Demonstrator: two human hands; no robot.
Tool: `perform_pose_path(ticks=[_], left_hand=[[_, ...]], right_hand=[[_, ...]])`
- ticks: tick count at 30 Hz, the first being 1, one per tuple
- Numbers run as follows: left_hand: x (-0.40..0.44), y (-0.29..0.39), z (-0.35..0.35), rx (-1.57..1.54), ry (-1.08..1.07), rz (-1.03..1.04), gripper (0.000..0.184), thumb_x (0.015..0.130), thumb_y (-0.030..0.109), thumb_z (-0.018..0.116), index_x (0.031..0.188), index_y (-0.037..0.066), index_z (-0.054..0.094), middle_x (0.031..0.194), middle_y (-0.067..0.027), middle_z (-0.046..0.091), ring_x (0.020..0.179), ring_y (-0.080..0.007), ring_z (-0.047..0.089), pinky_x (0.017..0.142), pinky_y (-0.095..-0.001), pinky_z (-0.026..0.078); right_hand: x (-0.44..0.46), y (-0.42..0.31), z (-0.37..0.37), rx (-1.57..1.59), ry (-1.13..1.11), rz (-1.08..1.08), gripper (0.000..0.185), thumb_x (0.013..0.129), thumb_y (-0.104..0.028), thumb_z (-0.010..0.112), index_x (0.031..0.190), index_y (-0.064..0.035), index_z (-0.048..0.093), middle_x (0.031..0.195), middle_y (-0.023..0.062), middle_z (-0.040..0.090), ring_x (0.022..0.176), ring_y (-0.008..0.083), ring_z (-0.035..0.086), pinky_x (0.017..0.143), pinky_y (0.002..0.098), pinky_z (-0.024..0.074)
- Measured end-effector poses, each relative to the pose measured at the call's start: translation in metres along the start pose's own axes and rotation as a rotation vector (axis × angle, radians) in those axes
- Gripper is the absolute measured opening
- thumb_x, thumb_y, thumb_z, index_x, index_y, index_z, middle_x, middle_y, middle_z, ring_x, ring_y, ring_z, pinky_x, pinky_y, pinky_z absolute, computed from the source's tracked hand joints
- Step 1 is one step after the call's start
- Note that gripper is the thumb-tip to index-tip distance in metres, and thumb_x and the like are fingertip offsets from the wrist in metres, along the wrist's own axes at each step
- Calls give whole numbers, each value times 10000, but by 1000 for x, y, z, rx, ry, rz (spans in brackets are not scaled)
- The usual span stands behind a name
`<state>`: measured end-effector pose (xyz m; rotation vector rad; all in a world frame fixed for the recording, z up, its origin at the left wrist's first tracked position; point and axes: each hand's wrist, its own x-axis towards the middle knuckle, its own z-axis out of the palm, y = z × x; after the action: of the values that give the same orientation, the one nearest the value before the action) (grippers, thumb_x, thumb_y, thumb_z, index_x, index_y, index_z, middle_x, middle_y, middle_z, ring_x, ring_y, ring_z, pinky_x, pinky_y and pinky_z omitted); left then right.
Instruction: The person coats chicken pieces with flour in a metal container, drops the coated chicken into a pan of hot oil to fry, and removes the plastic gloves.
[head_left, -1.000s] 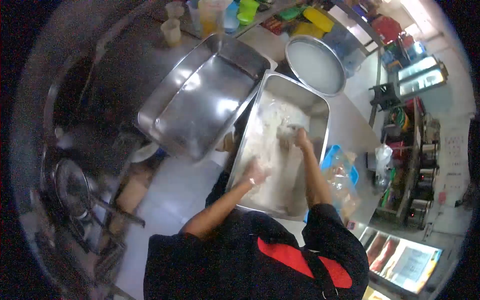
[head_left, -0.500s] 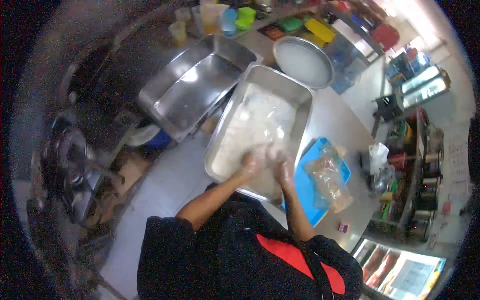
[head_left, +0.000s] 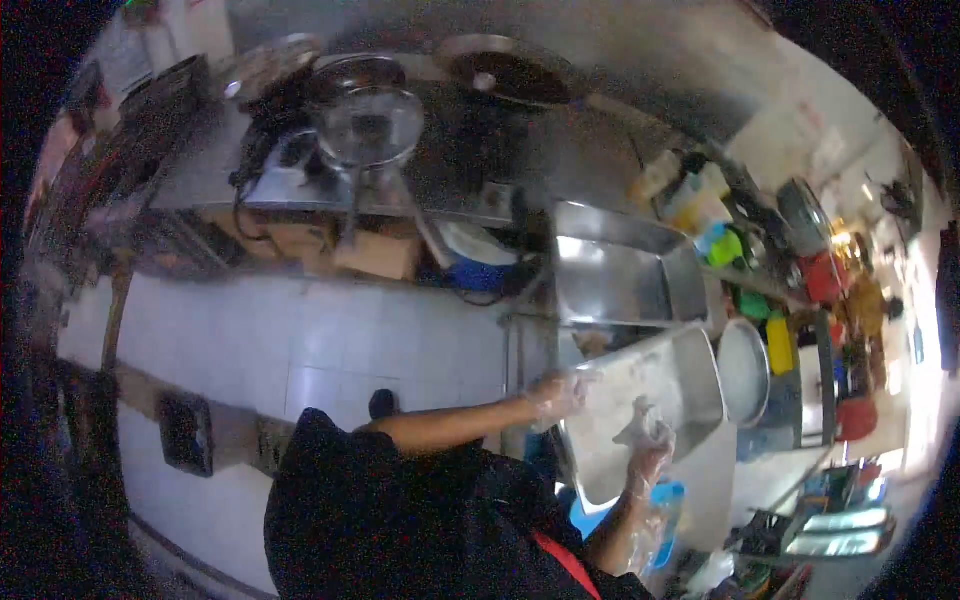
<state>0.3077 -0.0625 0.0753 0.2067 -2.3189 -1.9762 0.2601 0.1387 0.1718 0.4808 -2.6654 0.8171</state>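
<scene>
A deep steel tray (head_left: 702,385) with white powdery material inside lies tilted in view, right of centre. At its left rim is my left hand (head_left: 558,398), in a clear plastic glove, its fingers blurred over the powder's edge. My right hand (head_left: 652,452), also gloved, is over the lower part of the tray. Its fingers are bent around a pale, greyish-white lump that I cannot make out. Just above stands a second deep steel tray (head_left: 612,285), bare inside. A round pan (head_left: 742,372) with whitish contents sits by the powder tray's right end.
Blue tray (head_left: 668,494) and clear plastic bag (head_left: 647,540) are beside my right forearm. A handled pan (head_left: 370,128) and a dark wok (head_left: 512,78) rest on the stove counter. Cardboard boxes (head_left: 375,253) and a blue bowl (head_left: 480,272) are beneath it. Green cup (head_left: 725,247) at right.
The view has swung left, so the trays appear farther right and turned. My hands, close together half a second ago, are now apart, the left one at the rim.
</scene>
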Motion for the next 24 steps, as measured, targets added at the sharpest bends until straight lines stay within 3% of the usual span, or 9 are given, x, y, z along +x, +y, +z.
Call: perform_pose_path(ticks=[6,8,10,12,14,16,18,22,24], left_hand=[[-131,-104,-145,-444,244,-159,401,801,198,609,1171,63,534,860,-66,605,691,-140,569,605,-292,496],[-208,-87,-207,-332,372,-173,415,782,215,621,1156,54,537,873,-85,608,726,-160,578,639,-302,496],[-281,-74,-268,-212,481,-197,430,763,232,633,1140,46,540,885,-104,611,760,-180,586,673,-312,495],[-347,-57,-319,-110,610,-263,446,744,249,645,1124,38,544,897,-123,614,794,-201,594,708,-323,495],[-402,-46,-360,16,765,-363,464,725,266,657,1108,29,547,909,-142,617,829,-221,603,742,-333,495],[-451,-44,-392,301,894,-612,473,720,268,649,1108,18,544,923,-161,619,851,-244,606,763,-336,491],[-497,-76,-408,268,1115,-484,497,720,285,646,1116,7,537,937,-176,618,857,-270,603,765,-345,487],[-547,-60,-445,25,1273,-611,576,730,260,681,1226,61,466,1127,-130,554,999,-255,554,855,-348,450],[-570,-105,-437,166,1453,-584,512,749,323,646,1131,8,516,1011,-166,596,905,-262,586,792,-349,464]], right_hand=[[-12,-195,53,405,-370,-345,343,736,-160,666,1049,-32,605,1042,132,603,959,280,566,867,347,431],[-19,-282,66,345,-462,-540,348,743,-166,654,1063,-42,597,1048,134,596,972,274,560,858,348,434],[-24,-347,96,621,-676,-450,360,761,-205,636,1072,-31,585,1048,136,595,976,244,559,854,337,434],[-28,-396,124,331,-617,-583,349,771,-174,621,1078,-16,574,1063,120,594,963,212,562,843,318,442],[-28,-450,150,730,-715,-734,365,775,-167,608,1097,-4,556,1077,118,596,957,204,571,842,318,451],[-32,-499,178,1027,-954,-613,377,774,-163,598,1113,-6,547,1069,125,601,960,211,575,845,318,453],[-25,-556,198,1131,-1092,-643,398,773,-177,591,1130,-8,537,1066,131,606,969,218,578,850,321,454],[-10,-671,233,591,-827,-1058,421,745,-196,628,1116,-14,551,1066,120,617,944,221,597,821,320,470],[-8,-741,252,497,-697,-1224,415,700,-164,688,1061,13,583,1035,129,625,895,185,609,769,296,488]])
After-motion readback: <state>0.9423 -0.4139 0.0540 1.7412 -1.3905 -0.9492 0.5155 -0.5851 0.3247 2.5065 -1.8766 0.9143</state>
